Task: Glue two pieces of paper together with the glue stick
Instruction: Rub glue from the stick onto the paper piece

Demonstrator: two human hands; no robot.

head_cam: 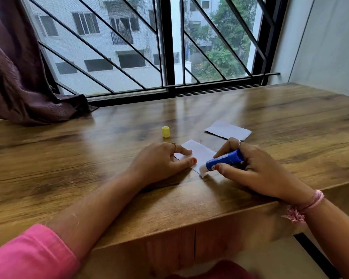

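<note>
A small white paper (199, 153) lies on the wooden table (89, 168) in front of me. My left hand (161, 162) holds it down at its left edge with fingertip and thumb. My right hand (254, 168) grips a blue glue stick (224, 159), uncapped, tilted low with its white tip touching the paper's near right corner. A second white paper (228, 129) lies flat further back to the right, apart from both hands. The yellow cap (166, 131) stands upright behind my left hand.
A purple curtain (28, 87) drapes onto the table's far left. The barred window (169, 57) runs along the table's far edge, and a grey wall (330, 47) closes the right side. The table's front edge is just below my wrists.
</note>
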